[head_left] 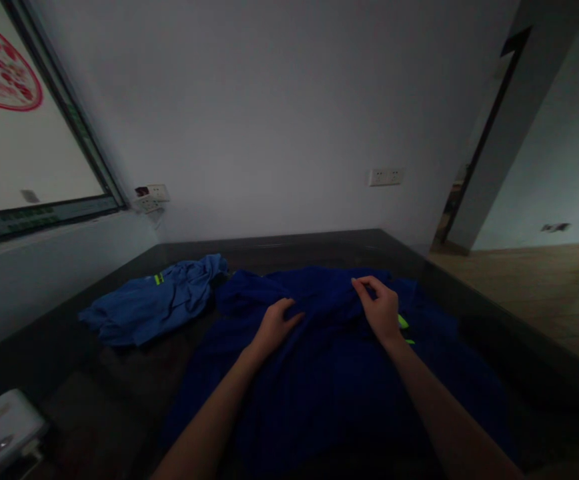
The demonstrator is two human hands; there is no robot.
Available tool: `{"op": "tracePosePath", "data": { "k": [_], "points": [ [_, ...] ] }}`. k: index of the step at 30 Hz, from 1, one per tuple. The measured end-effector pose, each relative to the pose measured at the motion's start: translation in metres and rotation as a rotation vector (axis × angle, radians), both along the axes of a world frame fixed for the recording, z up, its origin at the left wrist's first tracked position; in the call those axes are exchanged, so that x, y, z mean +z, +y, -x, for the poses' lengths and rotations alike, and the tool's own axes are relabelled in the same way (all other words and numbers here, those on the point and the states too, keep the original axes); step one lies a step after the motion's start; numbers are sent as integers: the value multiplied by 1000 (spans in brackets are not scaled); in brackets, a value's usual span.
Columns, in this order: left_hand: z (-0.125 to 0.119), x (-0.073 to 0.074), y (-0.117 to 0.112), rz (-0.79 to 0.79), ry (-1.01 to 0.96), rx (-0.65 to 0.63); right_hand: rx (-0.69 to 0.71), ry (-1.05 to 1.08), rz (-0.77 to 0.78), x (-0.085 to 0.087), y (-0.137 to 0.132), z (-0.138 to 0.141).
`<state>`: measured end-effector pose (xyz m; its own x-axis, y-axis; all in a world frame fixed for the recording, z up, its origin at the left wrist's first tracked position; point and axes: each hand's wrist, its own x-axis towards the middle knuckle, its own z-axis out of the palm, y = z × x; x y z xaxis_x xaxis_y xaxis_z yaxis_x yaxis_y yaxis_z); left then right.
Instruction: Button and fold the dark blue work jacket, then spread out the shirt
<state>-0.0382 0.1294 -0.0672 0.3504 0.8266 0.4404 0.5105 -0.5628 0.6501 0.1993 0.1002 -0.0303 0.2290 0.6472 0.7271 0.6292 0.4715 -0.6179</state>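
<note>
A deep blue garment [314, 380] lies spread and wrinkled over the dark table, with bright yellow-green strips showing at its right. My right hand [380, 310] pinches the cloth between thumb and forefinger near the garment's far edge. To the left, my left hand [275, 328] rests on the same garment, its thumb and forefinger apart. A lighter blue garment [162, 300] with a small yellow-green strip lies in a crumpled bundle at the table's left, apart from both hands. Dim light hides the folds under my arms.
The dark table [269, 247] meets a pale wall with a double socket [386, 177]. A white box-like object [4, 427] stands at the near left corner. A window [29, 153] is on the left; wooden floor [529, 280] lies beyond the table's right edge.
</note>
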Motion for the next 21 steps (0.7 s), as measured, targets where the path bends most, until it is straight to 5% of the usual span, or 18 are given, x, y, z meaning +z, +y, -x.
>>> {"op": "tracePosePath", "data": {
  "k": [8, 12, 17, 21],
  "points": [
    [3, 30, -13, -4, -147, -33, -158, -371, 20, -6, 2, 8],
    [-8, 29, -25, 36, -148, -115, 14, -483, -68, -2, -21, 37],
    [-19, 27, -39, 43, -191, -218, 272, -462, 20, -4, -34, 58],
    [-19, 28, -42, 95, -258, -173, 283, -336, 50, -8, -28, 53]
  ]
}}
